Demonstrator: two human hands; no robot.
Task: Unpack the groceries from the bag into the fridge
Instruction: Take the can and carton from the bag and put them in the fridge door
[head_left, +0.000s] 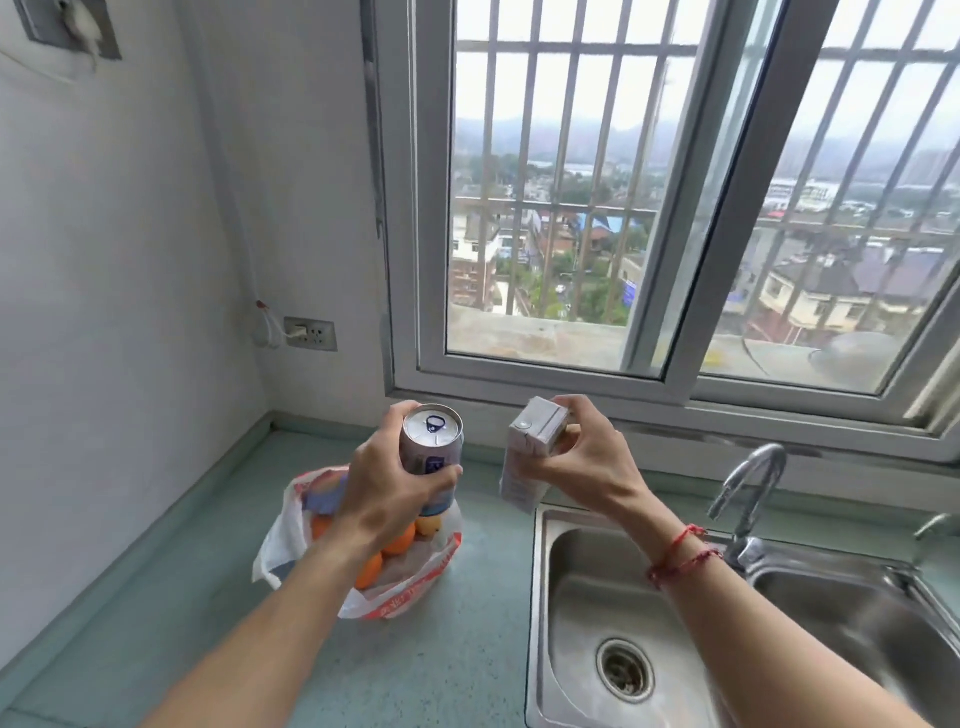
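Two items are out of the bag (395, 597): the left hand (384, 499) grips a can (432, 441), and the right hand (582, 462) pinches a small carton (530, 452), both held above the counter (208, 597). Oranges (400, 540) remain bagged; no fridge is in view, so most of the work seems left.

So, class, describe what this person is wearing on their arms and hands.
Both forearms are bare, no sleeves in view, and neither the left hand nor the right hand is gloved. A thin red string bracelet circles the right wrist in two strands; the left wrist is bare.
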